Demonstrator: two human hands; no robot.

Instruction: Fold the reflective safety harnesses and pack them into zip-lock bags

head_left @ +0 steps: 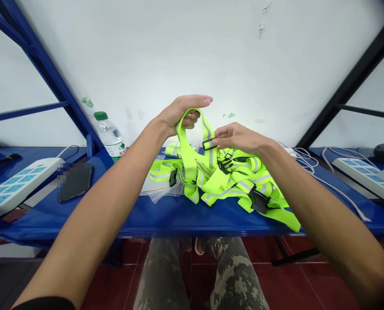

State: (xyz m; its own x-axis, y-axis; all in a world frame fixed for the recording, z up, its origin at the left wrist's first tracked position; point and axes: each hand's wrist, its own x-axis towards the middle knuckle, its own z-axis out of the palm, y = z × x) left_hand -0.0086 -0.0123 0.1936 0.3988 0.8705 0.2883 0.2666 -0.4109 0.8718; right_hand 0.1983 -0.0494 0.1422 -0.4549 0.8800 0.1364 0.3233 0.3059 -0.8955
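- My left hand (182, 115) clenches a loop of neon-yellow reflective webbing (186, 148) above the table (179, 219).
- My right hand (239, 138) pinches its black plastic buckle (208, 144).
- Webbing feels light, limp; buckle gives firmest hold.

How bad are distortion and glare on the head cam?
Head view: strong wide-angle bowing, with the blue steel upright leaning inward; the white wall blows out just above the right hand; a pixelated patch sits beside the black phone.
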